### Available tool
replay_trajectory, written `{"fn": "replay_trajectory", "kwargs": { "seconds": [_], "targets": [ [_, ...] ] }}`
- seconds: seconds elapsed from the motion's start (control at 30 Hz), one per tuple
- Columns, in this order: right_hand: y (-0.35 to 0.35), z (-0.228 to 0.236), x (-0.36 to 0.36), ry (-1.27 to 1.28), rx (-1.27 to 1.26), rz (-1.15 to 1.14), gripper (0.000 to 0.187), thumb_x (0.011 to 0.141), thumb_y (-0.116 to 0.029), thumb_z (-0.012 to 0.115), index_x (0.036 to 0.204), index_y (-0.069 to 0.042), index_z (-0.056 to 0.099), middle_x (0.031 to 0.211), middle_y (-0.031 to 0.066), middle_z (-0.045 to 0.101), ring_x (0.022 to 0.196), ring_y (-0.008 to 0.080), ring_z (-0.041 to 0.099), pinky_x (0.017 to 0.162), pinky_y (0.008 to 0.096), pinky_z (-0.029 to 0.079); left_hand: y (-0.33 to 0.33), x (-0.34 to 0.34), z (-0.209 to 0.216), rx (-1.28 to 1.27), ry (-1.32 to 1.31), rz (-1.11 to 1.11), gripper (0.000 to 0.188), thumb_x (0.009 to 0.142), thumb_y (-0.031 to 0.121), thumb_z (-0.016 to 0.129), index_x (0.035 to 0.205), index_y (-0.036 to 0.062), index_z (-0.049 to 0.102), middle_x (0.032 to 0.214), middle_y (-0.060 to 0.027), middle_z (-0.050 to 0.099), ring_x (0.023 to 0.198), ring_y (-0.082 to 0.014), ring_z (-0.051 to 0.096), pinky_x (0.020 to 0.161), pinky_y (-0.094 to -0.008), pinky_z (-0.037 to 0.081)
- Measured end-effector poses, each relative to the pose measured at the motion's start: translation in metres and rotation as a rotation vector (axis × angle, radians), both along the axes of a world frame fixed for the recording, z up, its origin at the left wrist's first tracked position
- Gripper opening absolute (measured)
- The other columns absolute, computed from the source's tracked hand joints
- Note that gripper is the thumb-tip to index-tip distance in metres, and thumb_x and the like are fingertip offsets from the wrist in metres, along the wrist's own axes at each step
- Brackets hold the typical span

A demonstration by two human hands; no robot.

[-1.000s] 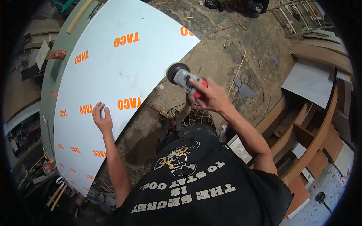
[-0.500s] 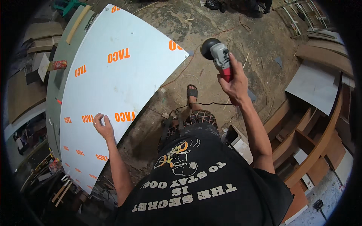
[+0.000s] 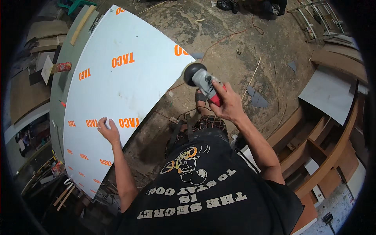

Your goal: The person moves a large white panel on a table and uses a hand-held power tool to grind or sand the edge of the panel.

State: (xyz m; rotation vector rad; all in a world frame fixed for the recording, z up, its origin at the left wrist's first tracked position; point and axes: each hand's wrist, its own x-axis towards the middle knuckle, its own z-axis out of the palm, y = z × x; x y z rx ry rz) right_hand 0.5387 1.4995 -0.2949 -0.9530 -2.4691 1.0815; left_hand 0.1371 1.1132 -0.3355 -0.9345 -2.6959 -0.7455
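Note:
A large white sheet [image 3: 117,86] with orange printed words lies on a workbench at my left. My left hand [image 3: 108,131] rests flat on its near edge, fingers spread. My right hand [image 3: 228,103] grips a grey and red angle grinder [image 3: 203,83] by its red handle. The grinder's black disc end hangs just past the sheet's right corner, above the floor. A cable runs down from the tool toward my feet.
The dirt floor [image 3: 243,43] carries scraps, sticks and an orange cord. Curved wooden shelving [image 3: 321,149] stands at my right with a grey panel [image 3: 329,92] on top. A small orange can [image 3: 62,67] and wood offcuts lie left of the sheet.
My right hand has brought the grinder down and left, close to the sheet's right corner. My left hand has stayed on the sheet's near edge.

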Motion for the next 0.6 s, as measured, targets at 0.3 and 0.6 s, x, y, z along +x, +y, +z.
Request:
{"fn": "replay_trajectory", "kwargs": {
  "seconds": [0.3, 0.6],
  "targets": [
    [-0.018, -0.030, 0.031, 0.166, -0.084, -0.279, 0.095, 0.076, -0.009, 0.080, 0.158, -0.008, 0.032, 0.132, 0.0211, 0.057, 0.113, 0.0328, 0.064, 0.096, 0.0401, 0.051, 0.232, 0.144, 0.027, -0.323, -0.172, -0.467, 0.071, 0.094, 0.032, 0.062, 0.155, 0.0046, 0.038, 0.162, -0.0212, 0.032, 0.152, -0.0385, 0.026, 0.122, -0.0577, 0.018],
    [0.032, -0.013, 0.070, 0.310, -0.220, -0.523, 0.105, 0.078, -0.008, 0.080, 0.163, -0.006, 0.018, 0.155, 0.0188, 0.039, 0.136, 0.0284, 0.046, 0.113, 0.0393, 0.038, 0.277, 0.182, 0.014, -0.320, 0.062, -0.573, 0.067, 0.095, 0.036, 0.059, 0.154, 0.0101, 0.041, 0.164, -0.0090, 0.034, 0.152, -0.0265, 0.029, 0.122, -0.0521, 0.023]
  ]
}}
